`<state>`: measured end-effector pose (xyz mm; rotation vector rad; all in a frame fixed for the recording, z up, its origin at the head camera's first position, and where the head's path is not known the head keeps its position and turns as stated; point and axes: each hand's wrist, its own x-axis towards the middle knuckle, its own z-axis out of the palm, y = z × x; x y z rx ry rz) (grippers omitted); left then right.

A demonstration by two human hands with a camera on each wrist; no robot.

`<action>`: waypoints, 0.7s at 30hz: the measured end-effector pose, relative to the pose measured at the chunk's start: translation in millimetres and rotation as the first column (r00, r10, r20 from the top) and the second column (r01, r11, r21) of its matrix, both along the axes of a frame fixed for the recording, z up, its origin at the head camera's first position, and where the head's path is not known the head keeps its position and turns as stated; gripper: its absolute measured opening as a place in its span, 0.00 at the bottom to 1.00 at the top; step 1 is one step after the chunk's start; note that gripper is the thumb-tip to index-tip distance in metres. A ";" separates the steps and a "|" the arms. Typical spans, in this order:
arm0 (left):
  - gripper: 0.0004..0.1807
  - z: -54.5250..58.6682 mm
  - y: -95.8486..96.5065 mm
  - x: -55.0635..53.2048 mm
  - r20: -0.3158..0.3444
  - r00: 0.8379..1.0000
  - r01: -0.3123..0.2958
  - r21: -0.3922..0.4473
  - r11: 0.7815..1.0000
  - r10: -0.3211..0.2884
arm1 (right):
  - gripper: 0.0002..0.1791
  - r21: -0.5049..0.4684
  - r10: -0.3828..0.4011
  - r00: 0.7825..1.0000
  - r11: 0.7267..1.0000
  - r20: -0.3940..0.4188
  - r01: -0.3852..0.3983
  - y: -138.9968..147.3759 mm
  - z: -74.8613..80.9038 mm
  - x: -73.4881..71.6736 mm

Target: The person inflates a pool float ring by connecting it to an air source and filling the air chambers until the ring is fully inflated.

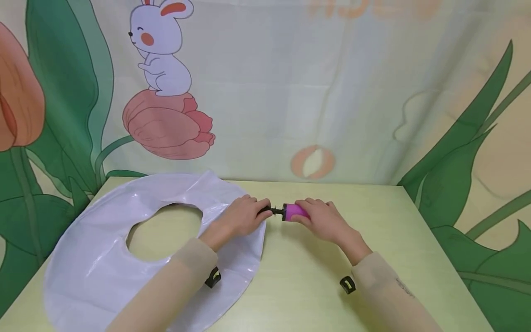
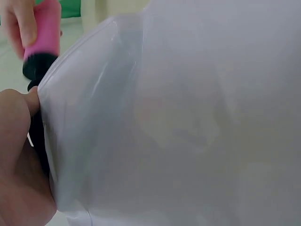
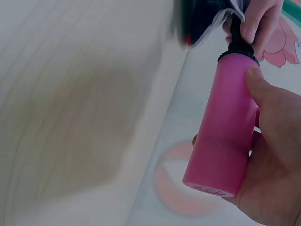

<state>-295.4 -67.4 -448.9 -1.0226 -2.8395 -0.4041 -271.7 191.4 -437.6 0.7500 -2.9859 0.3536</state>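
Between my two hands is a small hand pump (image 1: 295, 212) with a pink barrel and black fittings. My right hand (image 1: 325, 221) grips the pink barrel, with the thumb along its side in the right wrist view. My left hand (image 1: 244, 216) grips the black end of the pump, with a thin black rod showing between it and the barrel. A partly filled, whitish swim ring (image 1: 89, 240) lies on the left, wrinkled around its hole. In the left wrist view its smooth vinyl (image 2: 155, 117) fills most of the picture, right beside my left fingers.
Everything is over a pale yellow table (image 1: 315, 286). A cloth backdrop (image 1: 265, 92) with a rabbit and tulips hangs behind its back edge. Black clips (image 1: 347, 285) show by both sleeves. The ring's edge reaches under my left forearm.
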 end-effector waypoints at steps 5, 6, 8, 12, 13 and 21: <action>0.11 1.5 -15.7 -2.5 -0.006 1.000 0.007 0.026 1.000 -0.007 | 0.27 -0.041 -0.014 1.000 0.999 0.012 0.015 29.1 2.2 2.0; 0.10 2.2 -18.4 -3.1 -0.012 1.000 0.009 0.036 0.999 -0.008 | 0.27 -0.049 -0.022 1.000 0.999 0.011 0.022 35.3 3.5 2.6; 0.10 4.1 -21.7 -3.3 -0.018 1.000 0.005 0.041 0.999 -0.005 | 0.27 -0.054 -0.035 0.999 0.998 0.010 0.035 44.4 6.3 3.8; 0.11 6.8 -15.6 -2.9 -0.020 1.000 0.012 0.032 0.999 -0.012 | 0.29 -0.027 -0.040 0.999 0.999 -0.004 0.040 42.3 9.9 3.8; 0.11 7.3 -11.2 -2.5 -0.017 1.000 0.015 0.027 1.000 -0.015 | 0.29 -0.015 -0.030 0.999 0.999 -0.014 0.029 36.9 11.0 3.1; 0.10 4.9 14.5 1.6 -0.023 1.000 0.011 0.030 0.999 -0.010 | 0.28 0.052 0.005 0.997 0.999 -0.077 -0.001 -4.5 11.3 2.0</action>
